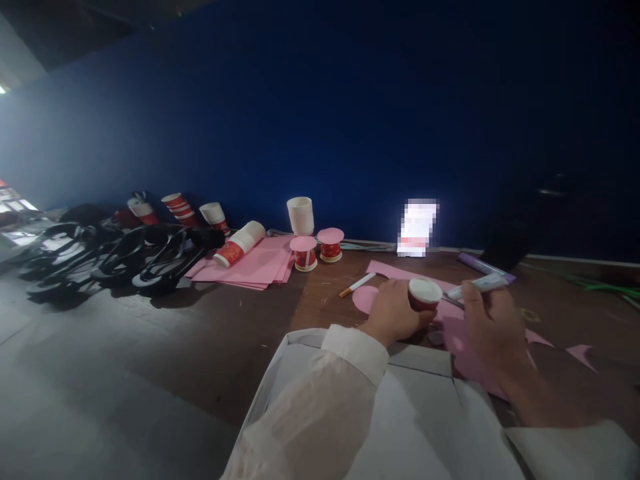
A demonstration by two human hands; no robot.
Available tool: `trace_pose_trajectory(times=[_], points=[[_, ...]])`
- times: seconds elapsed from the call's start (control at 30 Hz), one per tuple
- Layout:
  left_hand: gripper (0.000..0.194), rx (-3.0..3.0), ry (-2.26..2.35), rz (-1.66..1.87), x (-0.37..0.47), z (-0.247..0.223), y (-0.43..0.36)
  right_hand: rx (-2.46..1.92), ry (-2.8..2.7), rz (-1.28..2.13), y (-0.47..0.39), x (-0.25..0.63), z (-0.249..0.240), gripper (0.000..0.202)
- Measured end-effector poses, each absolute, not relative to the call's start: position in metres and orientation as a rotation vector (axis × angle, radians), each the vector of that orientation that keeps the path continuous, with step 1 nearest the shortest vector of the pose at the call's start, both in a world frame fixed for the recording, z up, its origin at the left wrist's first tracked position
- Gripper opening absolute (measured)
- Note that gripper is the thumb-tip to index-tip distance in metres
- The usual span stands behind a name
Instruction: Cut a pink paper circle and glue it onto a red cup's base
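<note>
My left hand (pixel 396 313) is wrapped round a small red paper cup (pixel 425 293), its pale round end facing up. My right hand (pixel 493 323) grips a slim whitish tube (pixel 477 285) whose thin end points at the cup; its exact kind is not clear. Under both hands lies a pink paper sheet (pixel 457 337) with cut edges. A pink paper disc (pixel 365 299) sits just left of my left hand, near a white marker with a brown end (pixel 357 285). Two short red cup pieces, one (pixel 303 253) and another (pixel 331 245), stand topped with pink discs.
A lit phone (pixel 417 228) leans against the blue wall. Pink sheets (pixel 250 267) lie left of centre beneath a stack of paper cups (pixel 240 244). Black strapped headgear (pixel 165 263) crowds the left. A purple-ended packet (pixel 485 267) lies beyond my right hand, with pink scraps (pixel 583 357) to the right.
</note>
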State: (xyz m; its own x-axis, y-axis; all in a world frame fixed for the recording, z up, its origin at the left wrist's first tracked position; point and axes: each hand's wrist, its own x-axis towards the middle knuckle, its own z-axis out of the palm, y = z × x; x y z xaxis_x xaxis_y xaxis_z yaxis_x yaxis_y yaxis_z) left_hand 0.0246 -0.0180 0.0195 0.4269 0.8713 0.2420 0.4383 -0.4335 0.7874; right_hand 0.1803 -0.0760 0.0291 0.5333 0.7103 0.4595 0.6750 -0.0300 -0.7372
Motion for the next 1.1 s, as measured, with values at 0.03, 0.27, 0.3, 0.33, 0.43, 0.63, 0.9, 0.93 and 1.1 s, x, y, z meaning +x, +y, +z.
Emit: trace_pose_trajectory(times=[0.03, 0.27, 0.3, 0.33, 0.43, 0.63, 0.9, 0.93, 1.1], points=[[0.034, 2.049, 1.090, 0.881, 0.0248, 0.0189, -0.0178, -1.724, -1.160, 0.042, -0.0770, 0.1798, 0.0294, 0.034], [0.027, 2.099, 1.046, 0.918, 0.0250, 0.0185, -0.0180, -1.637, -1.313, 0.009, -0.0774, 0.1768, 0.0285, 0.031], [0.027, 2.103, 1.045, 0.914, 0.0249, 0.0186, -0.0180, -1.645, -1.315, -0.008, -0.0763, 0.1775, 0.0280, 0.031], [0.028, 2.108, 1.044, 0.910, 0.0249, 0.0187, -0.0179, -1.654, -1.311, -0.030, -0.0752, 0.1784, 0.0274, 0.031], [0.031, 2.119, 1.049, 0.898, 0.0248, 0.0187, -0.0178, -1.690, -1.287, -0.078, -0.0728, 0.1816, 0.0250, 0.031], [0.038, 2.103, 1.106, 0.856, 0.0241, 0.0211, -0.0191, -1.768, -1.268, -0.026, -0.0741, 0.1845, 0.0238, 0.029], [0.027, 2.113, 1.011, 0.901, 0.0244, 0.0172, -0.0172, -1.694, -1.240, -0.015, -0.0778, 0.1752, 0.0324, 0.033], [0.027, 2.112, 1.009, 0.902, 0.0246, 0.0169, -0.0170, -1.710, -1.242, -0.009, -0.0780, 0.1750, 0.0321, 0.033], [0.029, 2.095, 1.039, 0.899, 0.0251, 0.0181, -0.0173, -1.727, -1.253, -0.024, -0.0770, 0.1772, 0.0301, 0.030]])
